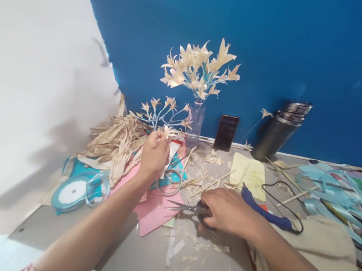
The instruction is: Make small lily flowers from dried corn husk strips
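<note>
While my left hand (156,152) pinches a small pale flower (169,131) between thumb and fingertips, my right hand (225,205) is curled over the handles of the scissors (186,207), just above the desk (142,263); I cannot tell whether the fingers pass through the loops. Keep the pinch light, since the petals look thin and liable to crease. Direct the blades, which point toward the left forearm and lie slightly parted, away from that arm before lifting. Maintain clearance between the right wrist and the blue-handled tool (268,211) just beside it, and avoid snagging its cord. On the desk, pink paper (153,218) lies below the left hand, dry husks (121,137) are heaped to its left, and cut scraps (195,244) are strewn below the right. Beyond the hands, a clear bottle (196,119) holds a bouquet (199,67), and a phone (226,133) leans against a blue wall (287,42); a white wall (23,58) stands to the left.
</note>
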Action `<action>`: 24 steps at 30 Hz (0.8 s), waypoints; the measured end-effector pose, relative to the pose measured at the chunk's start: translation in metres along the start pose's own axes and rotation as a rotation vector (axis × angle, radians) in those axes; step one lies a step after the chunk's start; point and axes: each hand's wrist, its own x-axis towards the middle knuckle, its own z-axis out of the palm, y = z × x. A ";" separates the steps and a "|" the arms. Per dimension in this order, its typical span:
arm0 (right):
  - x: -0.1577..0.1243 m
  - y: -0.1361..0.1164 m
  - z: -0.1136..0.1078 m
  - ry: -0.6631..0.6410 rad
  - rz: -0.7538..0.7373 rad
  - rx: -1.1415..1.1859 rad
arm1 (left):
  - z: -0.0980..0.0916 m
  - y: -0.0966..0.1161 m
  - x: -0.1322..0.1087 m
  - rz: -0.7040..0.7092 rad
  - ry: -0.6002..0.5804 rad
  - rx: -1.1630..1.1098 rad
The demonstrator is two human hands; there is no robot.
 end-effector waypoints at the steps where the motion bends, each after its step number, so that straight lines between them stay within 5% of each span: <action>1: -0.002 0.000 0.001 -0.032 -0.011 0.009 | -0.001 0.002 0.002 -0.062 -0.023 -0.104; 6: -0.008 -0.005 0.005 -0.073 -0.019 0.032 | -0.002 0.004 -0.001 -0.485 -0.250 -0.417; 13: -0.002 -0.004 0.021 -0.166 -0.030 0.114 | 0.019 0.008 -0.010 -0.591 -0.424 -0.553; 16: 0.003 0.004 0.023 -0.230 -0.026 0.203 | 0.034 0.008 -0.013 -0.518 -0.445 -0.479; 20: 0.004 0.013 0.009 -0.366 -0.111 0.413 | 0.051 0.003 -0.018 -0.220 -0.410 -0.308; 22: 0.003 0.011 -0.002 -0.197 -0.108 0.549 | 0.057 0.000 -0.020 -0.068 -0.348 -0.219; 24: 0.002 0.004 -0.010 0.116 -0.063 0.743 | 0.062 -0.003 -0.022 0.030 -0.266 -0.145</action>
